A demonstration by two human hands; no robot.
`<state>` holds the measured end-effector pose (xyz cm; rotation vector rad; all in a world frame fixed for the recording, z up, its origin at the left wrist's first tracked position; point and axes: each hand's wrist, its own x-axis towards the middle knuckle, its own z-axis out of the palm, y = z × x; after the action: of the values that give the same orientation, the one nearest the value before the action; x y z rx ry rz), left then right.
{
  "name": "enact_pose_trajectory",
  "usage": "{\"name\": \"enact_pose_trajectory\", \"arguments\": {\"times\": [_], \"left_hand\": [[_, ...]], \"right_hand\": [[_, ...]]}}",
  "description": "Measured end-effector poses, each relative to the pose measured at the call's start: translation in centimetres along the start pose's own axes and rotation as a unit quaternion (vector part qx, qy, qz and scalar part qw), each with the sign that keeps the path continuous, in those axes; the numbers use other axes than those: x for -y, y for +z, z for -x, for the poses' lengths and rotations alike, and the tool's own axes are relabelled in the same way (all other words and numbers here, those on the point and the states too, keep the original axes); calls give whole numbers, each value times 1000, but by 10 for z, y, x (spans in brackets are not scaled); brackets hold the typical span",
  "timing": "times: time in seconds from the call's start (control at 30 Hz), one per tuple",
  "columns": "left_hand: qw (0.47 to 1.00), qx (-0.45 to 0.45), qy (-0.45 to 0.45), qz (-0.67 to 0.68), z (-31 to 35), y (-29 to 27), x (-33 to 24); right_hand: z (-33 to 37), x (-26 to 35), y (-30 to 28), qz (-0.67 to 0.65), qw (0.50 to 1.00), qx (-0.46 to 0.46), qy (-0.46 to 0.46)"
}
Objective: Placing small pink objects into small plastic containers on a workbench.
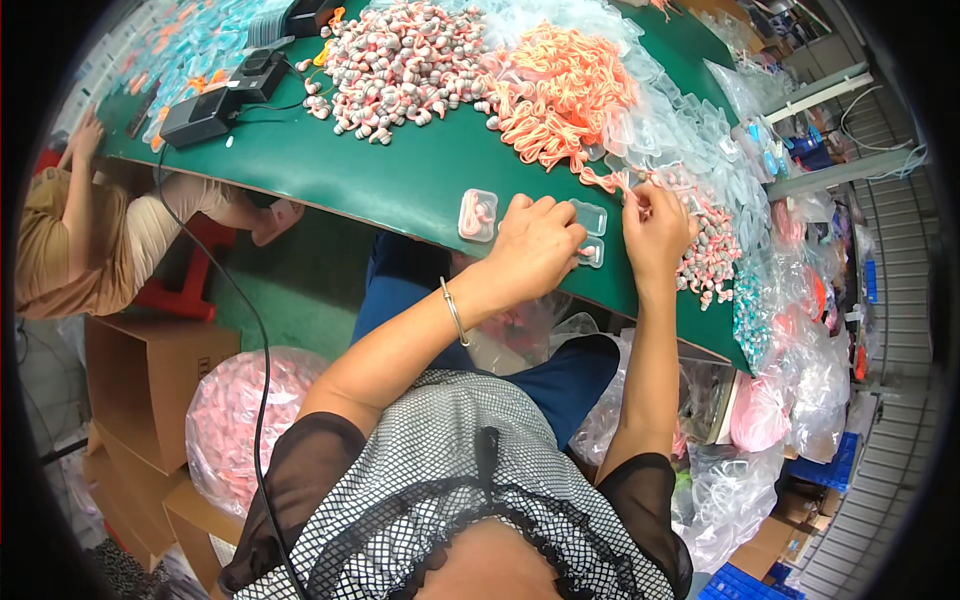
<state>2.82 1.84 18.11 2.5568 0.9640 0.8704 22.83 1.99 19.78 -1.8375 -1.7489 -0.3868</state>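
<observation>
My left hand point(540, 243) is closed at the near edge of the green table, its fingertips at an opened small clear plastic case point(591, 216). A small pinkish piece shows in the case's near half, partly hidden by the fingers. My right hand point(657, 228) pinches an orange cord bundle point(604, 181) at the edge of a heap of orange cord bundles point(565, 90). Left of my left hand lies a closed clear case point(478, 215) with a pink cord inside. A pile of small grey-and-pink pieces point(708, 240) lies right of my right hand.
A large heap of grey-and-pink pieces point(400, 60) and many clear cases point(690, 130) cover the far table point(330, 165). Black devices point(200, 117) with a cable stand left. Another person point(90, 230) sits there. Cardboard boxes point(150, 380) and a filled bag point(250, 420) are below.
</observation>
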Motion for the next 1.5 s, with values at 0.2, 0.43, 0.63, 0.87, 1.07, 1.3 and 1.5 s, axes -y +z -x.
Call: {"name": "enact_pose_trajectory", "arguments": {"times": [0.2, 0.43, 0.63, 0.87, 1.07, 1.3, 1.5], "left_hand": [[1000, -5, 4, 18, 0, -1, 0], [998, -9, -33, 45, -2, -4, -6], [1000, 4, -8, 17, 2, -2, 0], [1000, 5, 2, 15, 0, -3, -1], [1000, 14, 9, 3, -1, -3, 0], [1000, 1, 17, 2, 0, 0, 2], [1000, 14, 8, 0, -1, -2, -2]], "right_hand": [[34, 1, -27, -174, 983, 36, -37], [45, 1, -20, -239, 966, 94, -39], [38, 7, -28, -131, 975, 105, -142], [22, 7, -28, -117, 977, 116, -134], [11, 3, -5, -55, 982, 126, -131], [6, -1, -1, -102, 975, 159, -116], [17, 0, -10, -235, 960, 150, -38]]}}
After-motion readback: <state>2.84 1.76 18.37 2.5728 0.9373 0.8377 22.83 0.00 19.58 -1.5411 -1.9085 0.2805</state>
